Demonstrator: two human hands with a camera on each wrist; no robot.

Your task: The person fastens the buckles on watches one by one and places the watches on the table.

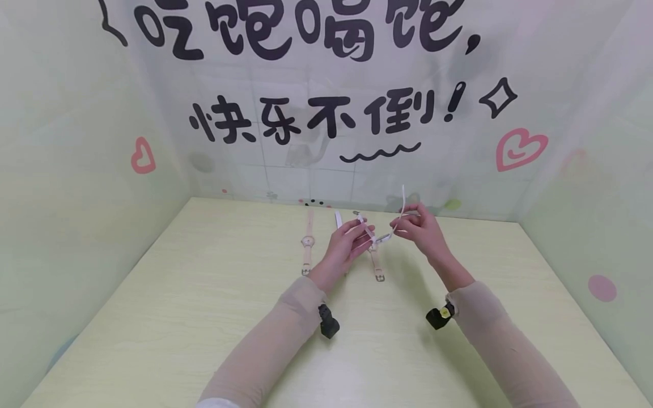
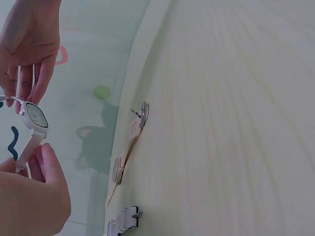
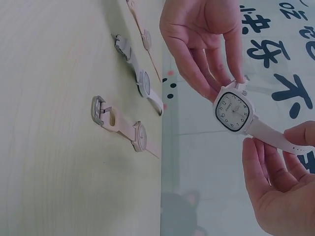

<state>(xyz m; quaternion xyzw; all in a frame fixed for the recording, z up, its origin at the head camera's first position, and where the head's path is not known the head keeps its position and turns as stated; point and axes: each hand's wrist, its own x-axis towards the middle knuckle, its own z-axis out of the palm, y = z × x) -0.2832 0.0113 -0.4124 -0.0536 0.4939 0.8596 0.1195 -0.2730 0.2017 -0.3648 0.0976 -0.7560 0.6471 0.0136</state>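
Watch in hand: we hold a white watch (image 3: 235, 112) with a squarish face up in the air between both hands, above the far middle of the table (image 1: 204, 317).
Left hand: our left hand (image 1: 349, 241) pinches one strap end, fingers curled close round it, right beside the case.
Right hand: our right hand (image 1: 420, 226) pinches the other strap, fingers narrow and closed on the band; the loose tail of that strap stands up past the fingertips.
Long axis: the strap runs hand to hand, roughly left to right across our view, sagging slightly in the middle where the case hangs.
Which hand is nearer the case: we judge the left, since in the right wrist view its fingertips (image 3: 224, 81) touch the edge of the case, while the right holds further out along the band.
Dial: it faces the right wrist camera, so we read it as turned toward our right hand's side.
Watches on the table: three more lie flat below and beyond the hands, a pink watch (image 1: 308, 243) to the left, a white-strapped watch (image 1: 339, 221) just beside the left hand, and a buckled pink watch (image 1: 376, 263) beneath the held one, all well apart from it and lying lengthwise away from us.
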